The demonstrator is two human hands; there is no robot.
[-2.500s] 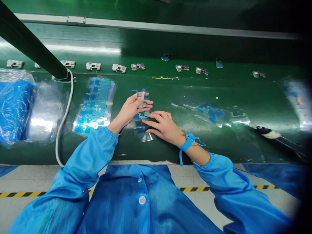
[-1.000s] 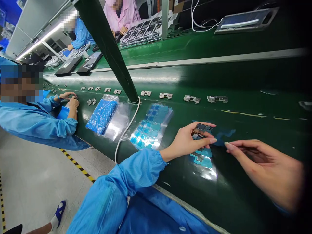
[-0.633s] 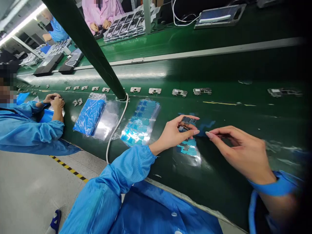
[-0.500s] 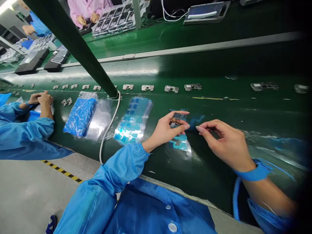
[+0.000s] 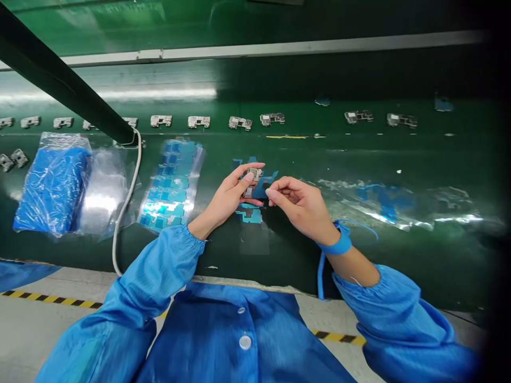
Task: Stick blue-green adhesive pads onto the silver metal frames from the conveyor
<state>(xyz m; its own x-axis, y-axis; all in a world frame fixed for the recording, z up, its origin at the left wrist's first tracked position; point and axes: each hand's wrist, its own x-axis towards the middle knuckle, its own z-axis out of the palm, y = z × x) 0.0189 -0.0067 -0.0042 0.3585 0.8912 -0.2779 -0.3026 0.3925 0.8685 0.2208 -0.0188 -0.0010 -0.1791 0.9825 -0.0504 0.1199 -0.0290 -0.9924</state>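
One camera sits on my head, facing forward and steeply down over my blue sleeves (image 5: 159,266) onto the green belt (image 5: 359,250). It is close: my left hand (image 5: 225,199) and right hand (image 5: 305,210) sit mid-frame, the small metal part (image 5: 252,174) pinched in my left fingers plain. The far rail (image 5: 279,48) crosses the top; the floor (image 5: 40,330) edges the bottom.

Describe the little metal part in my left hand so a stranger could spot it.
On the green conveyor belt, find the left hand near the front edge. The small silver metal part is pinched in its fingers. Similar parts lie in a row farther back; only this one is held.
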